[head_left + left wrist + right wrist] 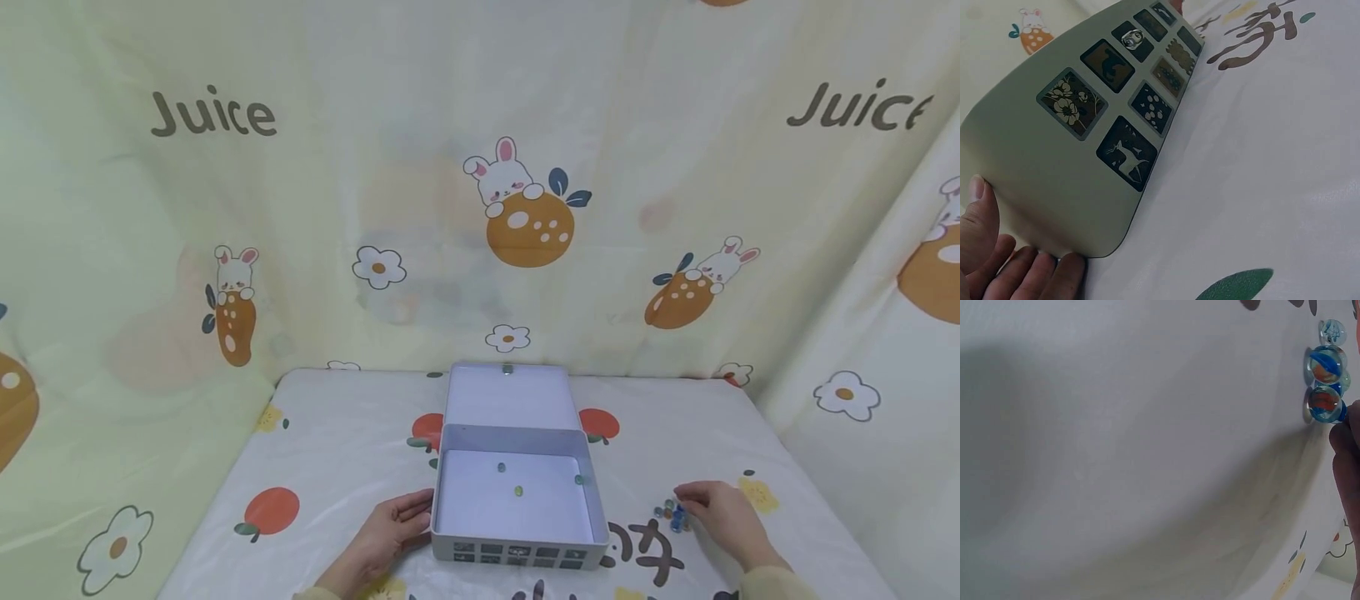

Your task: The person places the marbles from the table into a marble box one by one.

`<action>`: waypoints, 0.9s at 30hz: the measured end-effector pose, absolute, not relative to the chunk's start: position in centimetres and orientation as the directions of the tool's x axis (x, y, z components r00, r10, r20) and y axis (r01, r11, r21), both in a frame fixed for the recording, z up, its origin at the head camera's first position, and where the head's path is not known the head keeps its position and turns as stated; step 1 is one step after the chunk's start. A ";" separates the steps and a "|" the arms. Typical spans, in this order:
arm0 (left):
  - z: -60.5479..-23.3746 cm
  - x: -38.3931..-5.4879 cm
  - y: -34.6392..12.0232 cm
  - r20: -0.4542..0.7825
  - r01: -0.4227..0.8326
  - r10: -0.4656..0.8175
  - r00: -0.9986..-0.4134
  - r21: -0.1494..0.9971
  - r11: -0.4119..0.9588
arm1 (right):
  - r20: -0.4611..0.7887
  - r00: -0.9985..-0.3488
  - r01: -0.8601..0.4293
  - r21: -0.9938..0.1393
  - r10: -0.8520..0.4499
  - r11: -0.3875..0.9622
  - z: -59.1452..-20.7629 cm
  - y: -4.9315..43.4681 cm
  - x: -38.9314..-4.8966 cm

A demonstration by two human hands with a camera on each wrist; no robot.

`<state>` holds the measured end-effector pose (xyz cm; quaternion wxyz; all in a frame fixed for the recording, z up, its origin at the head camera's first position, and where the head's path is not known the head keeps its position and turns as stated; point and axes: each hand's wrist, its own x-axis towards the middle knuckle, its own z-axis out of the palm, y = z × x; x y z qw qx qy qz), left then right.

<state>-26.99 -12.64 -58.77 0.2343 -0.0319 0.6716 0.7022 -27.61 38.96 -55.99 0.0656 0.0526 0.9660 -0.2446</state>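
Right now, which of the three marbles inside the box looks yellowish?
The middle marble, closest to the printed front of the box. The back marble and the right-hand marble look blue-green instead.

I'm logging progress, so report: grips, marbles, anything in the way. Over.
Left grip at box's left side. Right grip at marble pile, any hold unclear. Box's right wall stands between pile and interior.

Soft, even light fills the head view, brightening the pale curtain (420, 92), while both wrist views run dim and grey; broad, soft-edged shadows (one a sweeping curve) darken the tablecloth (1147, 412) in the right wrist view, where glass marbles (1325, 366) catch small highlights.
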 end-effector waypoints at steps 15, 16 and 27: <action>-58.8 -27.0 -12.5 -0.354 -0.367 0.291 -0.889 0.930 0.011 | -0.145 -0.988 0.113 -0.408 0.058 0.906 -56.5 39.3 -27.4; -58.9 -27.0 -12.5 -0.355 -0.368 0.290 -0.889 0.930 0.012 | -0.137 -0.989 0.109 -0.411 0.057 0.905 -56.4 39.3 -27.3; -58.7 -27.0 -12.6 -0.348 -0.363 0.290 -0.892 0.932 0.002 | 0.112 -0.993 -0.025 -0.571 0.047 0.821 -52.3 38.2 -26.3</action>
